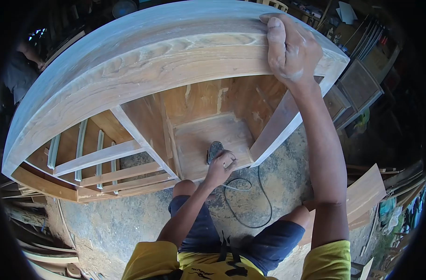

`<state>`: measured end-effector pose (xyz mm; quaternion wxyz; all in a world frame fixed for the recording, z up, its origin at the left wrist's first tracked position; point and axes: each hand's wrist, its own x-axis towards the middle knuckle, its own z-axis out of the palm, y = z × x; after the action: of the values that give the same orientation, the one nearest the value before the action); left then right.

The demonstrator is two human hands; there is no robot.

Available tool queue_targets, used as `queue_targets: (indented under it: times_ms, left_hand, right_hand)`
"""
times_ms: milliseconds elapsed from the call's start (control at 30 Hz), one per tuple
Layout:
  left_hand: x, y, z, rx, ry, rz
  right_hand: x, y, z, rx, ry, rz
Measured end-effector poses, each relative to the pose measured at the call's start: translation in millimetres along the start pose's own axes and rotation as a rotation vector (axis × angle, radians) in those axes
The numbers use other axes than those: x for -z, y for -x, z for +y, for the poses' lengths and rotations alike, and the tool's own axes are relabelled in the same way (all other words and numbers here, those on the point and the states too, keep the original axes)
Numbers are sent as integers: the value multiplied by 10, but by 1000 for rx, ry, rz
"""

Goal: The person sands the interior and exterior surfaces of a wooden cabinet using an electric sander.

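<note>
A wooden cabinet (pixel 143 77) with a long curved top stands in front of me, its open front facing me. My left hand (pixel 223 165) reaches low into the middle compartment and is closed around a dark electric sander (pixel 215 150), which rests near the front of the bottom panel (pixel 213 133). The sander's underside is hidden. My right hand (pixel 294 49) grips the cabinet's top edge near the right corner, its thumb lying on the top and pale dust on the skin. A cord (pixel 270 205) loops over the floor below the sander.
Drawer rails (pixel 98 158) fill the cabinet's left bay. A loose board (pixel 364 193) lies at the right, near framed panels (pixel 360 88). Timber strips (pixel 47 256) are piled at lower left. Another person (pixel 21 67) is partly visible at the far left.
</note>
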<state>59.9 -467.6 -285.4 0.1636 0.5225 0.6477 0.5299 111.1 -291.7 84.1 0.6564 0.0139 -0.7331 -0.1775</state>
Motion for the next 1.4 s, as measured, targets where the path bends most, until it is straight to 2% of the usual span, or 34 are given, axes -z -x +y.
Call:
queue_targets:
  times_ms: [100,133,167,200,267,333,367,467,533,567,667,700,733,800,833,867,900,933,967,1033,1067,1100,1133,1200,1267,1300,1367,1400]
  left_hand:
    - [274,435,1182,13,654,-155]
    - [332,556,1466,-86,746,-204]
    - [391,635,1781,-190,834,-255]
    - [509,534,2297,-579,946,-473]
    - [392,792,2752,-556,1261,-464]
    - [335,742,2954,-611,1239,-489]
    - [207,736,2991,-763,1309,-394]
    - [231,796,2983,-916,1337,-307]
    - [364,910,2963,-716,1226,-314]
    - [362,897,2929,-680,1265,-300]
    - [529,823,3038,-729,1193,-279]
    - [406,803,3025,-690,1221,-255]
    - [166,730,3009,-959,1210,-15]
    - [115,868,3014,-1187,1189,257]
    - [348,1069,3013,-867,1143,134]
    - [551,1184,2947,-685,1080,43]
    - [743,1247,2842,-591,932,30]
    - [970,1305,2765,-547,754,71]
    - [1265,1347,2716,-546,560,168]
    - [2081,1308,2646,-612,60,547]
    - [2414,1244,2641,-603,-176,747]
    - [2747,1144,2681,-582,-404,874]
    - [3047,1023,2745,-547,-618,944]
    - [3527,739,2899,-486,-999,956]
    - [3845,446,2926,-421,-1229,874]
    - [3943,300,2881,-407,-1284,850]
    - [3983,151,2672,-420,-1302,831]
    - [3974,85,2554,-446,-1303,833]
  right_hand:
    - [152,-93,-44,-71,-30,-98]
    - [170,-97,-80,-94,-53,-124]
    - [96,-88,-66,-50,-91,-1]
    - [82,-48,-90,-76,-122,8]
    - [81,-49,-70,-55,-65,38]
    - [73,-35,-85,-63,-80,54]
    - [78,-32,-91,-73,-79,57]
    - [110,-33,-96,-92,-77,41]
    - [123,-39,-104,-99,-84,1]
    - [128,-35,-132,-111,-75,28]
    - [95,-12,-130,-108,-73,28]
    - [112,6,-109,-125,-40,-48]
    - [141,15,-94,-134,-3,-121]
    - [299,62,-154,-144,-388,-67]
    - [303,168,-206,-155,-594,61]
    - [325,314,-145,-144,-421,84]
    - [417,542,-326,-149,-415,67]
    - [624,899,-639,-258,-435,48]
    - [798,1265,-937,-358,-452,38]
    - [790,2190,-1381,-618,-466,-367]
    - [694,2702,-1617,-855,-535,-557]
    - [596,3165,-1776,-973,-576,-630]
    - [522,3486,-1907,-967,-503,-752]
    - [316,3887,-2080,-998,-372,-970]
    - [39,4056,-2229,-1068,-313,-1120]
    - [-106,4091,-2233,-1098,-295,-1169]
    - [-378,4148,-2282,-965,-152,-1255]
    - [-457,4089,-2265,-984,-130,-1238]
